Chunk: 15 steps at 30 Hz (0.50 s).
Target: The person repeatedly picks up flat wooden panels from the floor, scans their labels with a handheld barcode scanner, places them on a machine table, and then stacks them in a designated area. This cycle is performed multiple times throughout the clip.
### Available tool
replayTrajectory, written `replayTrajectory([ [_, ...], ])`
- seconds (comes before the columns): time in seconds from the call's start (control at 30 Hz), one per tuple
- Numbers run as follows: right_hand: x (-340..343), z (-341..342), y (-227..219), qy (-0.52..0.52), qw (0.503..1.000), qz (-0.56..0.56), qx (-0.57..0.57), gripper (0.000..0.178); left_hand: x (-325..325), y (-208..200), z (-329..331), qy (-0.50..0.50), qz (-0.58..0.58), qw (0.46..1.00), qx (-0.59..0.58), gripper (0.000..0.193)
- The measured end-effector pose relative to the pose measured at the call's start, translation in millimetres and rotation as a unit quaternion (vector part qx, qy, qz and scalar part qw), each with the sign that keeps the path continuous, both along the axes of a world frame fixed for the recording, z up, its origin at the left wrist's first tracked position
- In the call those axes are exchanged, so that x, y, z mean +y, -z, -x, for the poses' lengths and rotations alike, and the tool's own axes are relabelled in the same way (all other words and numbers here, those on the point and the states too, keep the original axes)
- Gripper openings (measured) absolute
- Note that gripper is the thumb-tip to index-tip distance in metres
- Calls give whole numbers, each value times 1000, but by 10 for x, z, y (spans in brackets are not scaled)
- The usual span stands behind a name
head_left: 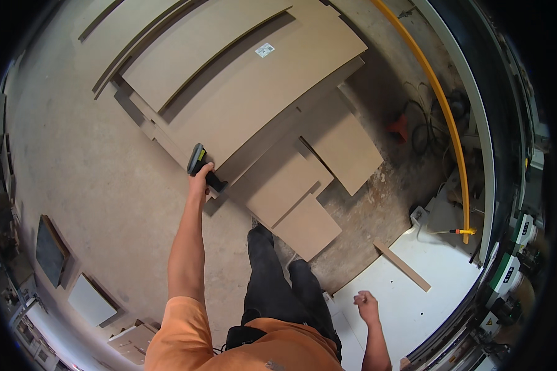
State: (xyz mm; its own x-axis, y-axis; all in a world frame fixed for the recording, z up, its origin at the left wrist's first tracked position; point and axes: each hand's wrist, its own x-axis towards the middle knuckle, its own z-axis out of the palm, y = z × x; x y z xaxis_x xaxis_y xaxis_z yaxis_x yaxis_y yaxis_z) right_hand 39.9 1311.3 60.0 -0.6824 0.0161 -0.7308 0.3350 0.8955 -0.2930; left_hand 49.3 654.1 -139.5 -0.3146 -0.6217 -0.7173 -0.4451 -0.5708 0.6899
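My left hand [199, 179] is closed around the grip of a dark handheld barcode scanner [196, 161] with a yellow-green mark. The scanner is above the near corner of a stack of flat brown boards. A large board [260, 93] on that stack carries a white label [265, 50]. Smaller brown boards [278, 185] lie beside it, close to my feet. Loosely curled, my right hand [366, 304] is held over a white tabletop [359, 328], with nothing visible in its fingers.
A narrow brown strip [403, 267] rests on the white tabletop. Along the right runs a machine with a curved-looking yellow bar [442, 99]. Cables [424, 123] and an orange-red object [399, 127] are on the floor. Several panels, one dark [51, 250], are at the left.
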Motion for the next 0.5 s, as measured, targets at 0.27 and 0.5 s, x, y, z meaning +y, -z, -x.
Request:
replayTrajectory([
  [0.27,-1618,1528,7,-240,967,-4,87,31,441,36,-12,-58,33,994,88,23],
  [0.5,-3259,2561,-148,-353,922,45,151,33,1364,-394,-819,-97,-39,988,110,22],
])
